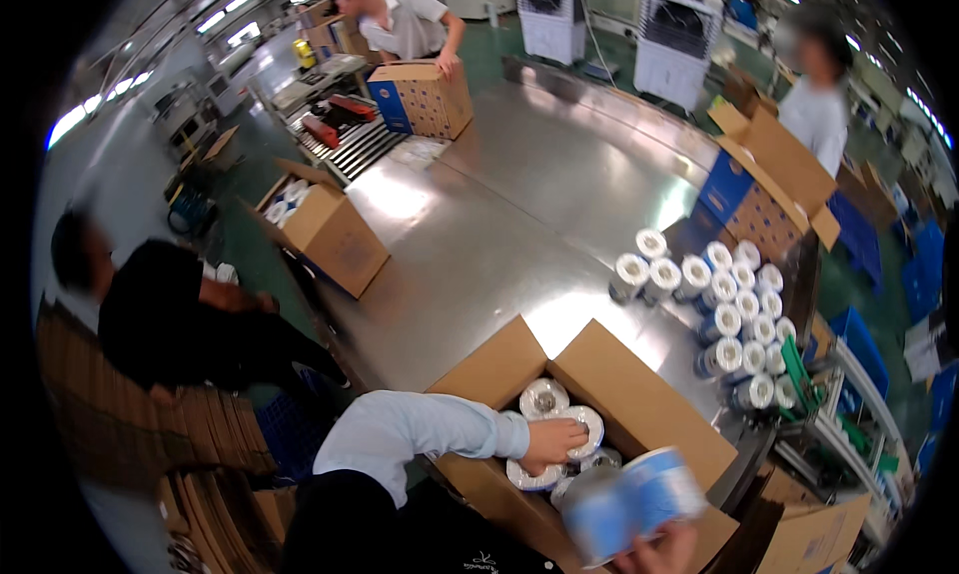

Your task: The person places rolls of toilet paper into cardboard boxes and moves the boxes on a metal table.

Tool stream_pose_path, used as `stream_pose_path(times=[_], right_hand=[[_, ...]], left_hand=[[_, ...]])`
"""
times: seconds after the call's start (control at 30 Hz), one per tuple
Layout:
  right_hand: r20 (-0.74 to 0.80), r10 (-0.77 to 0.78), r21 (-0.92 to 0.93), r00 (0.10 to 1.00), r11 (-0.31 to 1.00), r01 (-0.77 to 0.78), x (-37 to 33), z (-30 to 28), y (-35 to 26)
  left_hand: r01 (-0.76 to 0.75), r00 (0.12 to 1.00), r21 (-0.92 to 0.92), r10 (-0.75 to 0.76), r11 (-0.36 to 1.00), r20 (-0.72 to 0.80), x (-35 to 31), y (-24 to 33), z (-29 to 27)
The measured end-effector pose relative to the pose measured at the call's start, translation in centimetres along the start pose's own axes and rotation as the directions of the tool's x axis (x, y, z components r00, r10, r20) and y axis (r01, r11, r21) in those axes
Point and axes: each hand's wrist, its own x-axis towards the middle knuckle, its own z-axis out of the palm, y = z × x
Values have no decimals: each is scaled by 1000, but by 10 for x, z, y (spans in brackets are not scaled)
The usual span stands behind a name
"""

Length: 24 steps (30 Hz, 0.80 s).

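An open cardboard box [639,389] stands in front of me with several white wrapped rolls [544,398] upright inside. My left hand [552,444] reaches into it, its fingers curled over the top of one roll [584,431]. Above the box's near right side, my right hand [659,552] grips what look like two blue-and-white wrapped rolls [639,499], tilted and smeared by motion. Part of the box's contents is hidden behind my left hand and these rolls.
Several upright rolls [721,319] crowd the right of the metal table [509,204]. Behind them is an open box [764,189]; another [335,234] with rolls is at the left. A person [400,24] handles a box [425,99] by the roller conveyor [350,144]. Two other people stand nearby.
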Motion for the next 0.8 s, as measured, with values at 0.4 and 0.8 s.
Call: stream_pose_path(times=[0.4,0.8], right_hand=[[341,172,-20,924,984,-175,84,69,61],[-229,763,-408,605,489,-771,43,2,376]], left_hand=[[-14,912,31,25,999,-410,75,-1,-35],[509,849,-161,-524,846,-71,225,-165,-49]])
